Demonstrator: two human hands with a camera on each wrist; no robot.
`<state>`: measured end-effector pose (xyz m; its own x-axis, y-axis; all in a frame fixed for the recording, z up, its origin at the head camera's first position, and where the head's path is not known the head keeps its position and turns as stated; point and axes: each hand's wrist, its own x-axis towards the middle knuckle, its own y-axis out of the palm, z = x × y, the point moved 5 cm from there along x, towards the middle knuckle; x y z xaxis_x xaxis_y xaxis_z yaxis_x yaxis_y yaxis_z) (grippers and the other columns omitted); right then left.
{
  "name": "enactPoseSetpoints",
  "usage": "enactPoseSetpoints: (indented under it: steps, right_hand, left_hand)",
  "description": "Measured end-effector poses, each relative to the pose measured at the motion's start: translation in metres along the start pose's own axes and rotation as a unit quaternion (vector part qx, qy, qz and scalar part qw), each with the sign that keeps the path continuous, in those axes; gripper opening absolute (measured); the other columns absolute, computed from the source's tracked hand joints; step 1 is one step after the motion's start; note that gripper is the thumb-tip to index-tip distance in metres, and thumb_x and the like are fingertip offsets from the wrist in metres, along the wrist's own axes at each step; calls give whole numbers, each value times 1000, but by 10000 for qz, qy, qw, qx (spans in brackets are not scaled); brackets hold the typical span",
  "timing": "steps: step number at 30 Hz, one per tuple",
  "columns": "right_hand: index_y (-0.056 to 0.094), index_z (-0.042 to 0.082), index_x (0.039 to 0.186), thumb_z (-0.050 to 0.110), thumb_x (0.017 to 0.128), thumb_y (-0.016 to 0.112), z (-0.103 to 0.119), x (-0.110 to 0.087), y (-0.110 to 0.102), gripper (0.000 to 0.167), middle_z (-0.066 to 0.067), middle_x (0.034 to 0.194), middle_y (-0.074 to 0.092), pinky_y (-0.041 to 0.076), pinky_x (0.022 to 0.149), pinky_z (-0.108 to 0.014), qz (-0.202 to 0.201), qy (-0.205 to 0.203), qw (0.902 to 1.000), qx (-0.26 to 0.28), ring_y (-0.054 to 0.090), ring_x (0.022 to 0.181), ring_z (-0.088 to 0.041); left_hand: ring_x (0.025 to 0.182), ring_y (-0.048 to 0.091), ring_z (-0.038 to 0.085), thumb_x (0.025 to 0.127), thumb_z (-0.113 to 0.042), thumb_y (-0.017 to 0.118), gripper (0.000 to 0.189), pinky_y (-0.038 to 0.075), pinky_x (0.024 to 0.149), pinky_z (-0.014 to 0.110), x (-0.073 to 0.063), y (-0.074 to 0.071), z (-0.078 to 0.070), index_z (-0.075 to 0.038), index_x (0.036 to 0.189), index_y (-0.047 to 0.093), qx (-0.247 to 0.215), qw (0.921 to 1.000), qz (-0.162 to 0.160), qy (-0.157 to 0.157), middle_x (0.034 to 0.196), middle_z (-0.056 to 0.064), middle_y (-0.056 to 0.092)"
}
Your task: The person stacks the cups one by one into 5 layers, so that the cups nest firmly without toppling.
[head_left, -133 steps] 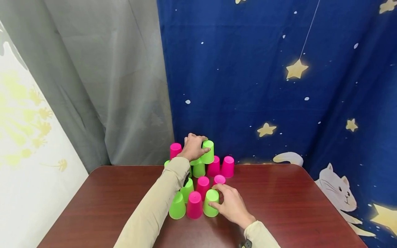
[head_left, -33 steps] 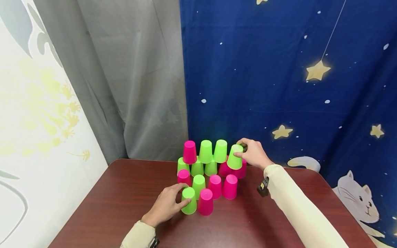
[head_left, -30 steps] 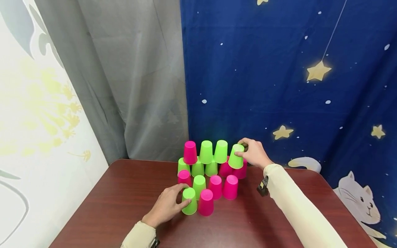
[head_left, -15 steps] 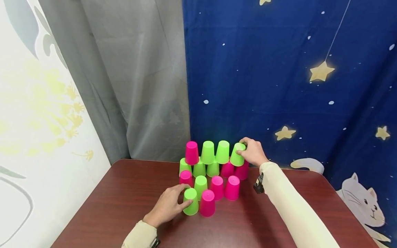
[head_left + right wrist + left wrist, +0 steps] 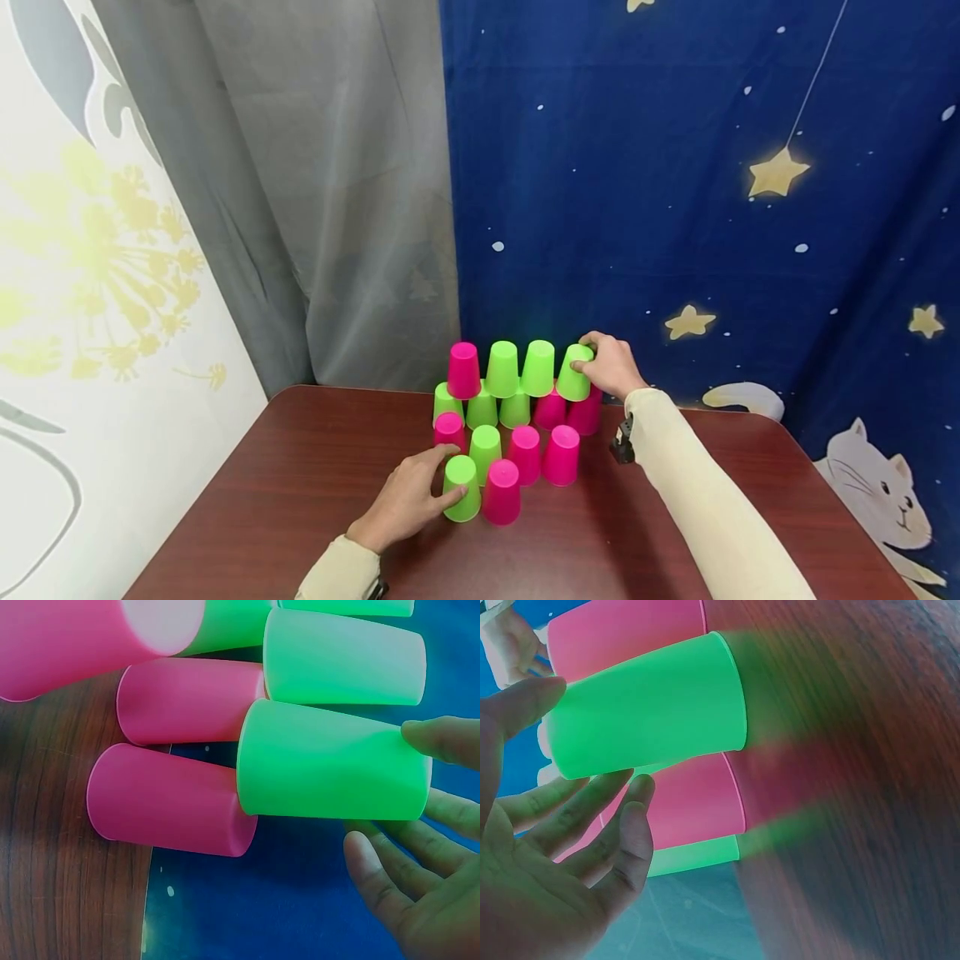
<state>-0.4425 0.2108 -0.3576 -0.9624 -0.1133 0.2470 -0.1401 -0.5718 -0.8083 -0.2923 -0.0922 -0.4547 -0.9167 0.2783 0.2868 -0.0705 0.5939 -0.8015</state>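
Note:
Upside-down plastic cups, green and pink, stand in rows. My right hand pinches a green cup near its top, at the right end of the upper back row. In the right wrist view that cup bridges two pink cups, its rim meeting their bases. Left of it in that row are two green cups and a pink cup. Down at the front, thumb and fingers of my left hand lie around a green cup on the table; a pink cup stands just right of it.
Between front and back runs a middle row: a pink cup, a green cup and two more pink ones. The back row's lower cups rest on the brown table. Right behind hang a grey curtain and a blue star-patterned curtain.
Since the oldest frame, my right hand has brought the front row's right green cup to the upper row; my left hand came down to the front. Lately the right cup settled slightly leftward.

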Motion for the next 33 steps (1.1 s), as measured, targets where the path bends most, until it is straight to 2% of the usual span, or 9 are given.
enactPoseSetpoints:
  steps: [6,10,15,23,29,33]
  right_hand:
    - [63,0,125,20,88,73,0,0,1,43,-22,123,68,54,93,-49,-4,-9,10000,-12,62,107,-37]
    - [59,-1,131,22,89,73,-1,-1,1,50,-24,127,66,53,97,-50,36,-24,10000,27,62,112,-38]
    - [53,-1,139,24,90,73,-2,-6,-1,59,-26,128,65,54,97,-51,116,-68,9999,46,64,116,-39]
    - [49,2,144,27,91,72,-3,-16,-9,63,-25,139,58,55,96,-53,157,-96,9998,28,61,121,-42]
    - [51,2,141,25,91,73,-2,-24,-17,59,-24,138,58,51,100,-56,-53,-306,9995,-86,58,124,-42]
    - [54,2,138,23,90,74,2,-32,-21,55,-23,134,60,49,102,-58,-274,-541,9981,-58,59,122,-42]
  left_hand:
    - [103,68,20,84,-30,80,48,58,86,38,1,-1,-1,-8,124,64,29,10000,-26,58,115,0,70]
    - [100,68,19,84,-30,81,48,58,84,36,2,-3,-2,-7,123,64,28,10000,-2,63,113,-1,70]
    - [95,67,16,83,-29,81,47,56,82,33,3,-11,-5,-8,122,65,101,9999,-71,109,111,-3,70]
    - [85,59,5,82,-30,82,44,52,75,24,7,-27,-11,-13,119,66,217,9993,-167,248,104,-9,69]
    - [76,53,3,82,-30,82,41,47,67,19,13,-39,-19,-14,116,65,173,9985,-149,498,92,-10,64]
    - [76,53,3,82,-30,82,40,47,69,20,17,-47,-24,-18,116,65,130,9977,-189,638,93,-11,65]
